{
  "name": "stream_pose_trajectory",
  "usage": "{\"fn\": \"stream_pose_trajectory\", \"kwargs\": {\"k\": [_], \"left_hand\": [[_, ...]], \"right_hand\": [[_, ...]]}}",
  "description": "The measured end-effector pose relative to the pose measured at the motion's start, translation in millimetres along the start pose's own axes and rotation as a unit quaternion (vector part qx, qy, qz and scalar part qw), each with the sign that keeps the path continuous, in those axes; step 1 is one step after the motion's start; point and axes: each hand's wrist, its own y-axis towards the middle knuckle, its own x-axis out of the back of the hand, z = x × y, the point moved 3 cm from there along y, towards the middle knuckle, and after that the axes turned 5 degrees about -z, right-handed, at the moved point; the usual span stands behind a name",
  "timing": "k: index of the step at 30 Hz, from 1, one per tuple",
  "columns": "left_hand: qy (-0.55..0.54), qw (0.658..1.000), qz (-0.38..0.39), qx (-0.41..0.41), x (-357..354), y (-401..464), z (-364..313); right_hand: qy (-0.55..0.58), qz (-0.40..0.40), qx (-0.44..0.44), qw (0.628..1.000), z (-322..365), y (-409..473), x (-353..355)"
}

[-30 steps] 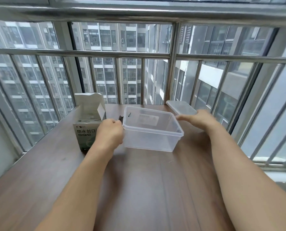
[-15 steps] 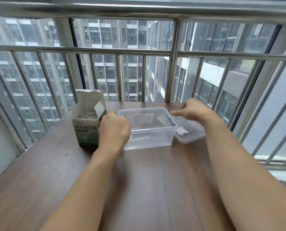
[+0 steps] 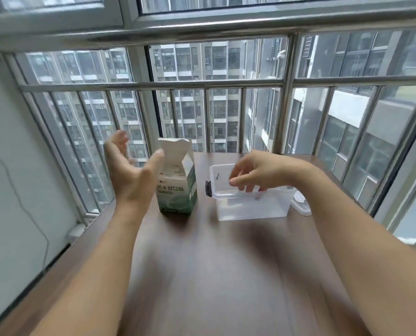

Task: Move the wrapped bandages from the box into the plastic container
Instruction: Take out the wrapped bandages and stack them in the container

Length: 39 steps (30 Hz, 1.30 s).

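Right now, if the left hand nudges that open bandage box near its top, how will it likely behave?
The bandage box stands tall on a narrow base, so it would probably tip rather than slide. Thin card with its flaps open, it looks light and crushable.

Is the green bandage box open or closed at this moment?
Open. The top flap of the box stands raised, and the box stands upright on the table.

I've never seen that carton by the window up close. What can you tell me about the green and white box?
The box is a small cardboard carton, white at the top and green lower down, with dark Chinese characters across its front. It stands upright on the brown table, to the left of the clear container and apart from it. Its top flaps are open, one standing straight up. The left hand is open beside it, thumb near the raised flap; whether they touch is unclear.
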Motion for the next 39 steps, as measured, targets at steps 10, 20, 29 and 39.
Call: {"fn": "stream_pose_trajectory", "kwargs": {"k": [10,20,29,39], "left_hand": [[-0.070,0.960,0.249,0.109,-28,-17,77],[0.011,0.985,0.166,-0.036,-23,-42,52],[-0.008,0.975,0.204,-0.085,-22,-45,38],[0.004,0.963,0.232,-0.138,-18,-42,33]], "right_hand": [[0.044,-0.168,0.226,0.958,81,-4,-30],[-0.175,-0.283,0.199,0.922,89,-10,-36],[-0.270,-0.316,0.202,0.887,86,-10,-35],[-0.280,-0.309,0.132,0.899,86,-5,-43]]}}
